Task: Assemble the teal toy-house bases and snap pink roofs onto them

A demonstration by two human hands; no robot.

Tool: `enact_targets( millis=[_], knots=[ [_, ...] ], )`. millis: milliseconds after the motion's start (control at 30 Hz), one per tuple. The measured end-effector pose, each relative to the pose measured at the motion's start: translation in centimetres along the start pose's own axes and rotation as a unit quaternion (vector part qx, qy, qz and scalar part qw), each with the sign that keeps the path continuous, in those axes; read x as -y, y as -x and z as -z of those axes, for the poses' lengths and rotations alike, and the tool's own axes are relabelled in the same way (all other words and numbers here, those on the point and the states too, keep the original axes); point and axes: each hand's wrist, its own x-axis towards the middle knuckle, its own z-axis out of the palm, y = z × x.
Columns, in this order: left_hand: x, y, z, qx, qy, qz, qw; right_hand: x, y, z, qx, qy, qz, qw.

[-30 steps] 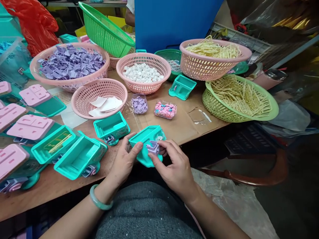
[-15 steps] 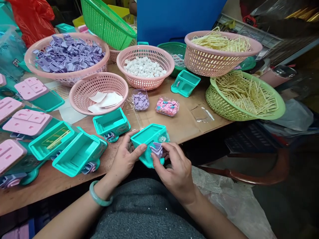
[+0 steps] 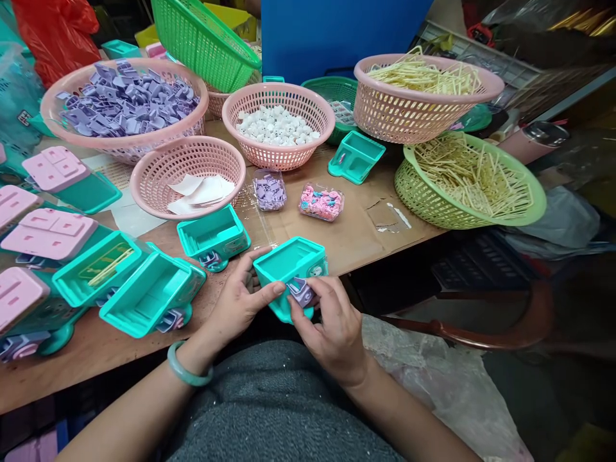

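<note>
My left hand (image 3: 245,292) grips the left side of a teal plastic box (image 3: 283,262), its thumb on the near edge. The box is open at the top, with a small face picture on its right side and a rounded foot at the bottom. Between the thumb and fingers of my right hand (image 3: 332,321) is a small purple plastic part (image 3: 301,292), held against the front of the box. Whether it is fixed there I cannot tell. Another teal box (image 3: 214,234), with a purple part on its front, stands just beyond my left hand.
Teal boxes (image 3: 151,295), some with pink lids (image 3: 51,232), crowd the left. Behind are baskets of purple parts (image 3: 128,99), white pieces (image 3: 276,125) and pale yellow sticks (image 3: 476,173). Small clear trays hold purple bits (image 3: 269,191) and pink pieces (image 3: 321,202). A wooden chair arm (image 3: 481,333) is at right.
My right hand has tilted the purple part and brought it closer against the front of the teal box. The left hand keeps its hold. The whole view has shifted slightly.
</note>
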Motion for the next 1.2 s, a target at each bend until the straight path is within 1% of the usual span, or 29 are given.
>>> enact_targets(
  millis=[133, 200, 367, 433, 600, 700, 833, 900, 967, 1067, 1200],
  knots=[
    [-0.1, -0.1, 0.2, 0.004, 0.016, 0.006, 1.000, -0.1, 0.5, -0.3, -0.016, -0.007, 0.018, 1.000],
    [0.0, -0.1, 0.3, 0.010, 0.018, 0.005, 1.000, -0.1, 0.8, -0.4, -0.018, -0.030, 0.012, 0.999],
    [0.9, 0.4, 0.3, 0.029, 0.035, 0.000, 0.999, 0.2, 1.6, 0.0, 0.011, -0.082, -0.073, 0.994],
    [1.3, 0.6, 0.2, 0.030, 0.044, -0.002, 0.999, 0.3, 1.9, 0.3, 0.010, -0.077, -0.087, 0.993],
    [1.8, 0.7, 0.0, 0.025, 0.044, -0.014, 0.999, 0.4, 1.8, 0.8, 0.015, -0.043, -0.049, 0.998],
    [1.8, 0.6, -0.1, 0.022, 0.028, -0.028, 0.999, 0.2, 1.6, 0.9, 0.021, -0.034, -0.046, 0.998],
    [2.3, 0.4, -0.1, 0.026, 0.009, -0.047, 0.999, -0.4, 1.7, 1.0, 0.040, -0.068, -0.073, 0.994],
    [2.6, 0.3, -0.1, 0.029, -0.003, -0.060, 0.998, -0.6, 1.9, 0.9, 0.040, -0.076, -0.085, 0.993],
    [2.8, 0.3, -0.2, 0.030, -0.014, -0.068, 0.997, -0.7, 2.0, 0.8, 0.035, -0.078, -0.083, 0.993],
    [2.8, 0.2, 0.0, 0.036, -0.013, -0.065, 0.997, -0.5, 2.0, 0.8, 0.034, -0.088, -0.080, 0.992],
    [2.6, 0.2, 0.2, 0.035, -0.032, -0.064, 0.997, -0.2, 1.9, 0.8, 0.040, -0.103, -0.098, 0.989]
  ],
)
